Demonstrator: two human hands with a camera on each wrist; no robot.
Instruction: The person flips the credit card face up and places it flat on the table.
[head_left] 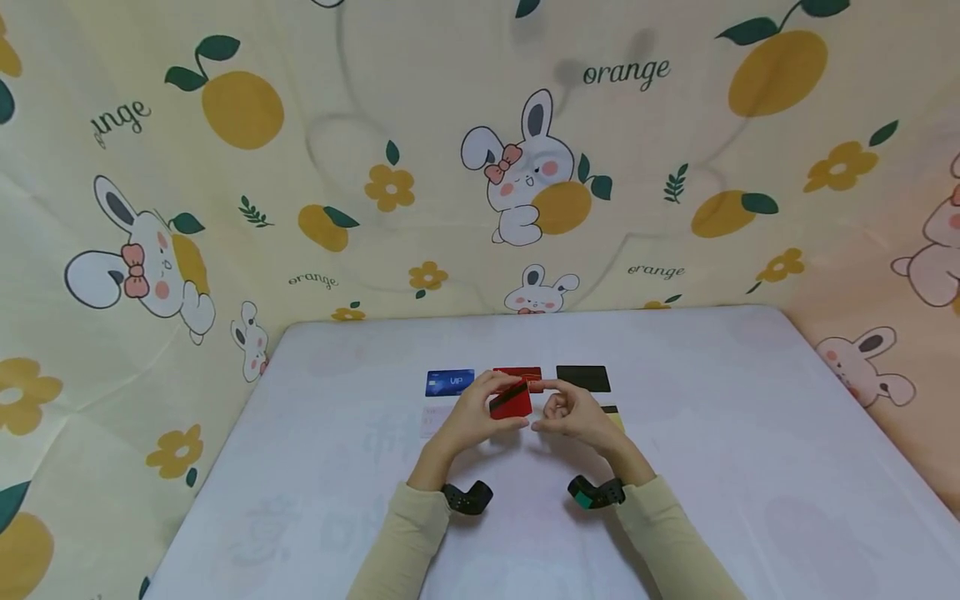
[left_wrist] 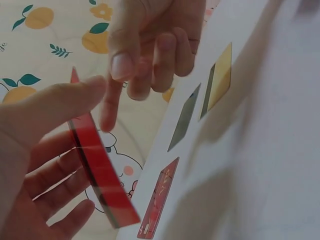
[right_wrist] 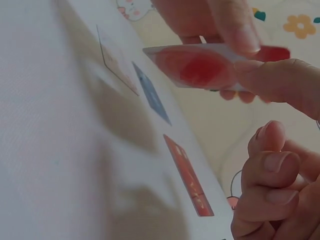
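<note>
Thumb and fingers of my left hand grip a red card with a dark stripe, raised above the table and tilted. In the right wrist view, the card's other side shows a pale edge and a red oval. My right hand is just right of it. One straight finger of that hand reaches the card's edge, while several others curl toward the palm around nothing. Behind the hands lie a blue VIP card, another red card and a black card.
A pale card lies left of my left hand, partly hidden. A gold card with a dark stripe shows beyond my right hand. The white table ends at a printed cloth backdrop. Both wrists wear dark straps.
</note>
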